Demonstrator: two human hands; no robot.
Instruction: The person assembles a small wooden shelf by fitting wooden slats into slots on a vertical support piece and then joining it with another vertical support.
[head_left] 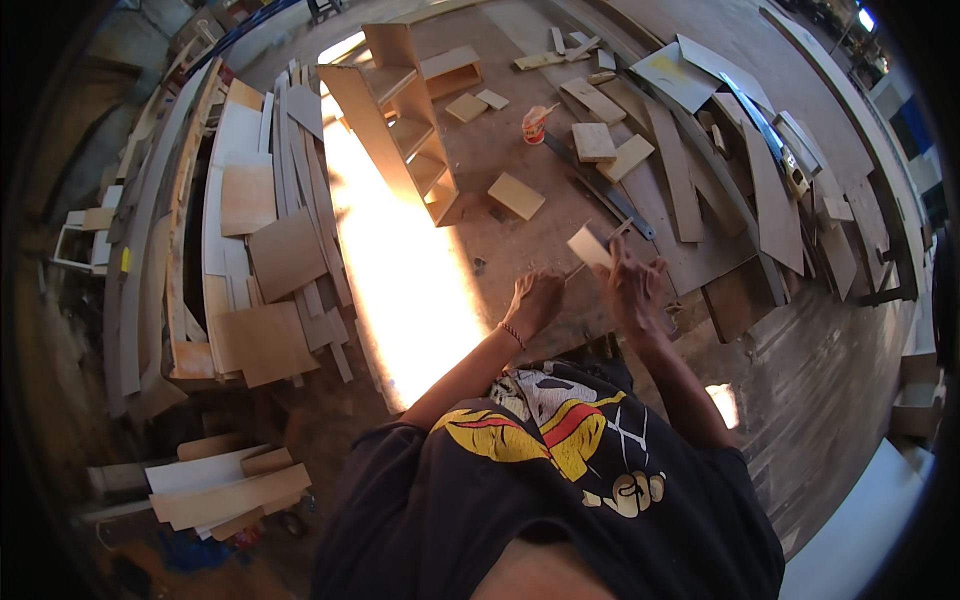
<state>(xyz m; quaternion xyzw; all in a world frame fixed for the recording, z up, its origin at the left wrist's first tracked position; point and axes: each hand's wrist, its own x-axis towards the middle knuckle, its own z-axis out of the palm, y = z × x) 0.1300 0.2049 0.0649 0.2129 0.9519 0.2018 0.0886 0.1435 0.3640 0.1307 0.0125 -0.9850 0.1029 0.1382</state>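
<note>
Near the front of the worktable, my right hand (635,292) is closed around a small pale wooden block (588,247). A thin strip (622,229) sticks up beside its fingers; whether it is gripped too, I cannot tell. My left hand (538,300), a cord bracelet at the wrist, is closed just left of the block. A thin sliver shows at its fingertips, too small to name. Beyond the hands, a flat wooden piece (516,196) lies on the table. A long dark flat bar (625,208) lies just past my right hand.
A wooden shelf unit (410,135) stands at the back left, beside a bright sunlit strip. An orange-and-white cup (534,125) and a thick wood block (594,143) are farther back. Boards (690,180) are heaped on the right, panels (285,255) stacked on the left.
</note>
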